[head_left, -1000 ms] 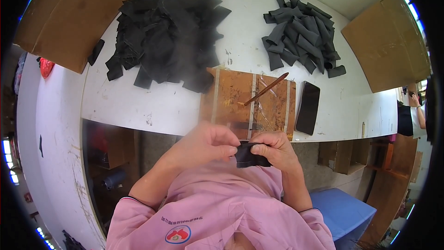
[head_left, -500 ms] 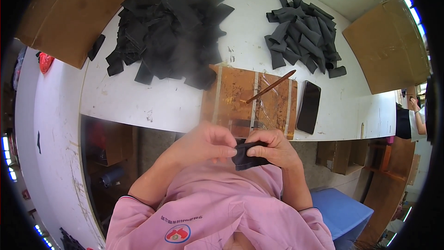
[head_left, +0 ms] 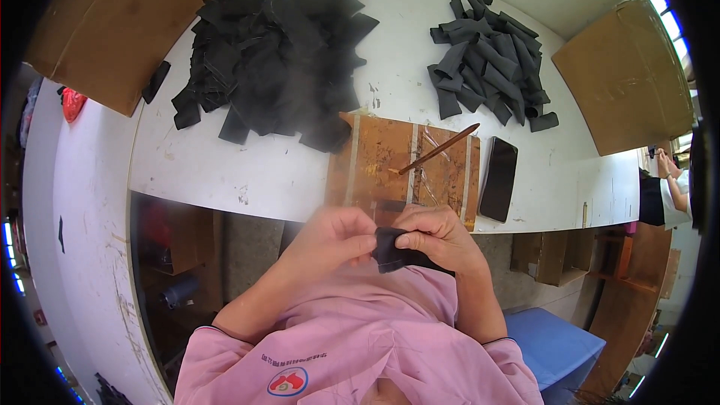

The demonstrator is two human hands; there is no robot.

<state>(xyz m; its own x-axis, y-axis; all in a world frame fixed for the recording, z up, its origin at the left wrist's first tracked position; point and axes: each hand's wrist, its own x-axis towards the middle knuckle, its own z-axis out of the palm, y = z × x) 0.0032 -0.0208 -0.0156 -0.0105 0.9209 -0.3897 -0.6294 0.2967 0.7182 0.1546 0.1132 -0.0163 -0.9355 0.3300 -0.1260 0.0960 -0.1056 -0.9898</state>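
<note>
A small black fabric piece [head_left: 391, 253] is held up in front of my chest, just off the table's near edge. My right hand [head_left: 439, 238] grips it from the right, with thumb and bent fingers closed over it. From the left, my left hand [head_left: 334, 241] pinches at the piece's left edge with thumb and forefinger. Part of the cloth is hidden behind the right hand. Just beyond the hands lies a brown taped board [head_left: 367, 154], with a thin brown stick [head_left: 439, 148] resting across it.
A wide heap of flat black pieces [head_left: 262, 67] covers the table's back left. Rolled or tube-like black pieces [head_left: 491, 60] are piled back right. A phone [head_left: 499, 180] lies beside the board. Cardboard boxes [head_left: 622, 75] flank the table; a blue bin [head_left: 551, 352] stands below right.
The black fabric piece has turned slightly between my fingers and moved a little left. Both hands stay close together on it. The table appears slightly lower in view.
</note>
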